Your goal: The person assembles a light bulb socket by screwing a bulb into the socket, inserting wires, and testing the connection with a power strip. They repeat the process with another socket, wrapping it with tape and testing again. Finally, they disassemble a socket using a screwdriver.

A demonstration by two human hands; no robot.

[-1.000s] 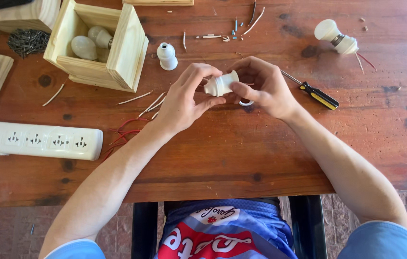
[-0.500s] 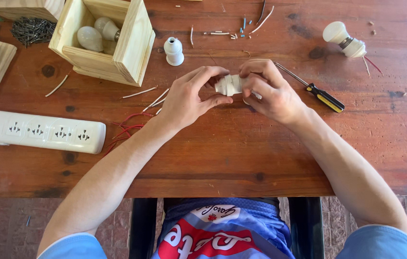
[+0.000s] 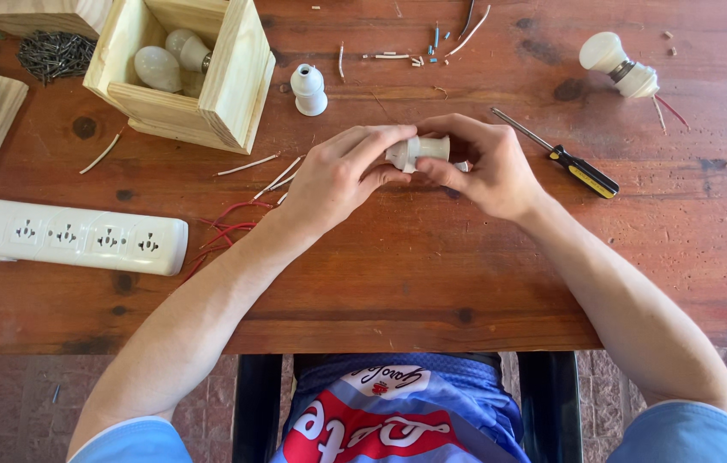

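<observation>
Both hands, left hand [image 3: 338, 176] and right hand [image 3: 488, 167], pinch a white lamp socket [image 3: 419, 151] over the scuffed wooden table [image 3: 432, 266]. Fingers hide most of it, and the wooden box [image 3: 209, 86] is cropped up top.

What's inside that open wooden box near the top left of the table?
The wooden box holds two white light bulbs lying on their sides, one with its metal base showing. The near wall hides the bottom, so anything beneath or beside them cannot be seen.

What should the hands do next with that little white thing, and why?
Probably twist the two halves of the white lamp socket together. Both the left hand and right hand pinch it above the wooden table, and the screwdriver lies untouched beside them.
</observation>
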